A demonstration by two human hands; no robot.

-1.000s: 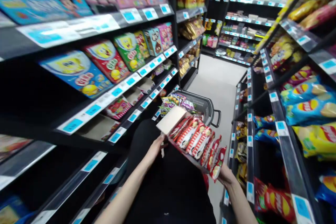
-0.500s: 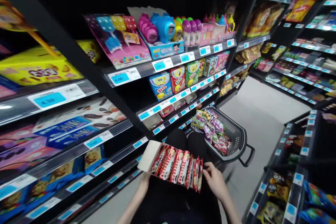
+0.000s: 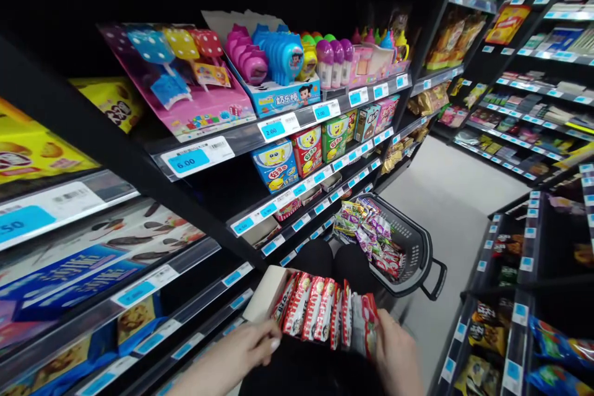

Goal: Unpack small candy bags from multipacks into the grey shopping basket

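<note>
On my lap rests an open white carton [image 3: 265, 294] with a row of red-and-white striped snack packets [image 3: 315, 309] standing on edge in it. At its right end, my right hand [image 3: 396, 349] is closed on a snack packet [image 3: 364, 325] whose silvery, red-edged side faces me. My left hand [image 3: 255, 343] is at the carton's near left corner, fingers curled together; what they hold, if anything, is hidden. Past my knees, a grey shopping basket [image 3: 413, 247] on the floor holds a heap of purple, yellow and red candy packets [image 3: 366, 226].
A black shelf unit with blue price tags [image 3: 192, 159] runs along my left, stocked with toy candies [image 3: 283, 55] and small cartoon snack boxes [image 3: 275, 164]. Low shelves with snack bags [image 3: 487, 328] stand to my right. Grey floor [image 3: 440, 167] runs between them.
My left hand has come from under the carton's left end to its near side. My right hand has closed on the end packet, which now tilts outward. The view has shifted slightly.
</note>
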